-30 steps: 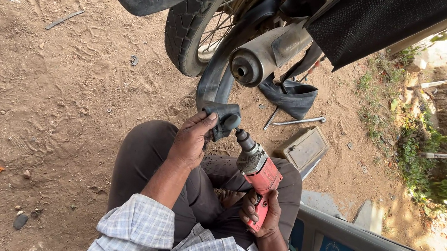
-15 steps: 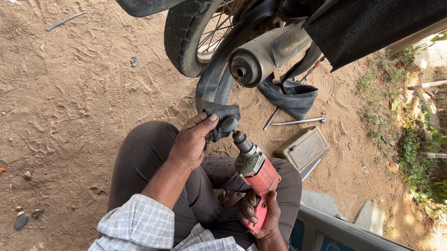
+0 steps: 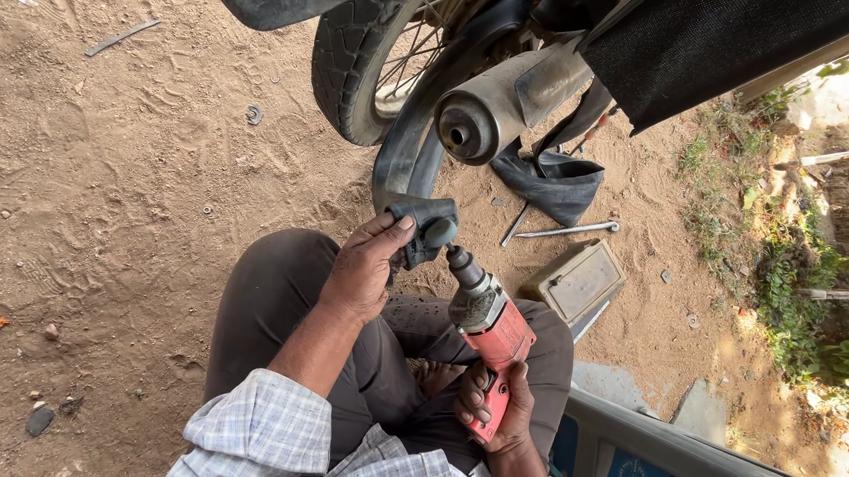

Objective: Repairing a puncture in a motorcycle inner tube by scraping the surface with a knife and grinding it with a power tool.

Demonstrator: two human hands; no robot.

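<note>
My left hand (image 3: 367, 265) grips a folded part of a black rubber inner tube (image 3: 423, 220), which loops up toward the motorcycle's rear wheel (image 3: 365, 58). My right hand (image 3: 494, 410) holds a red power tool (image 3: 487, 330) by its handle. The tool's round tip presses against the pinched tube just right of my left fingers. I sit on sandy ground, knees in dark trousers below both hands.
A silver exhaust pipe (image 3: 495, 109) hangs above the tube. A dark rubber piece (image 3: 553, 182), a metal rod (image 3: 566, 230) and a flat metal tin (image 3: 578, 281) lie on the dirt to the right. A blue and grey object (image 3: 643, 453) sits at lower right. Weeds (image 3: 799, 280) edge the right.
The tool's tip has shifted slightly up and left onto the tube. My left hand keeps its grip on the fold.
</note>
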